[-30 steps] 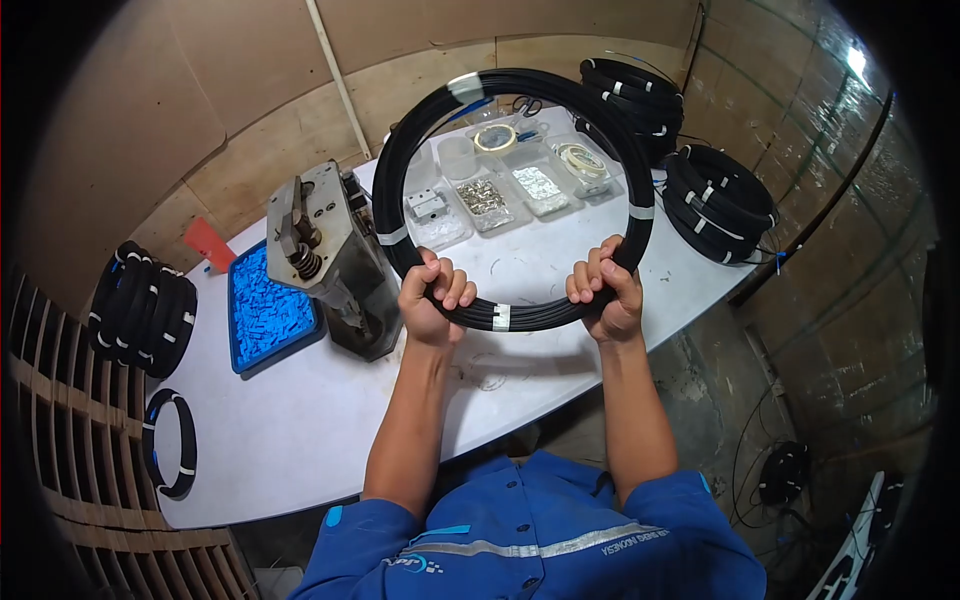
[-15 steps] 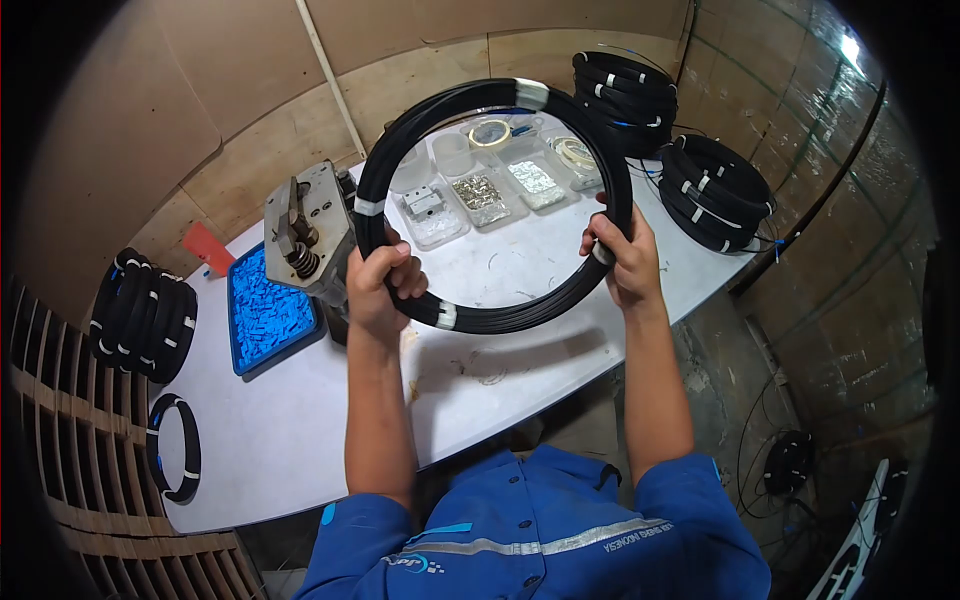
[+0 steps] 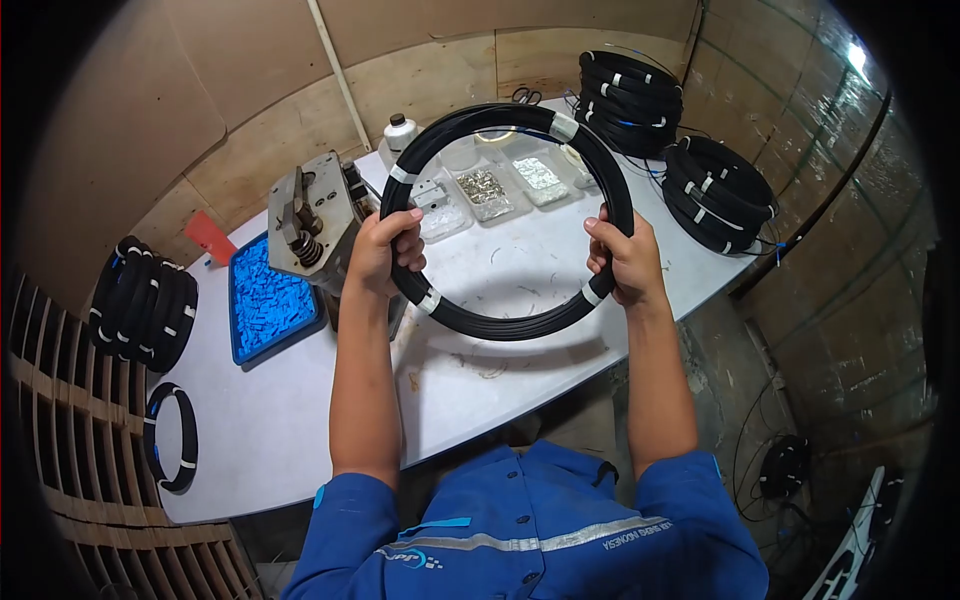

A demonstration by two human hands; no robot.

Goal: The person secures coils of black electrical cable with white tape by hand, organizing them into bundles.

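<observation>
Above the white table I hold up a coil of black cable (image 3: 520, 325), bound with several white tape bands. My left hand (image 3: 385, 247) is closed around its left side, thumb resting on the cable. On the opposite side my right hand (image 3: 626, 255) grips the coil, just above one of the bands. Through the ring show clear plastic trays, one with small metal pieces (image 3: 487, 192) and one with silvery pieces (image 3: 540, 178). A metal press-like machine (image 3: 315, 215) stands left of my left hand.
A blue tray (image 3: 236, 345) of small blue pieces lies beside the machine. Stacked cable coils stand at the table's left (image 3: 150, 310) and back right (image 3: 630, 105), with another stack (image 3: 715, 195) nearer. A single coil (image 3: 188, 440) lies at the left edge. A white bottle (image 3: 400, 132) stands behind.
The coil has turned in my hands, its tape bands shifting clockwise. Its top edge sits lower in view, and my left hand has moved slightly up along with its side of the coil.
</observation>
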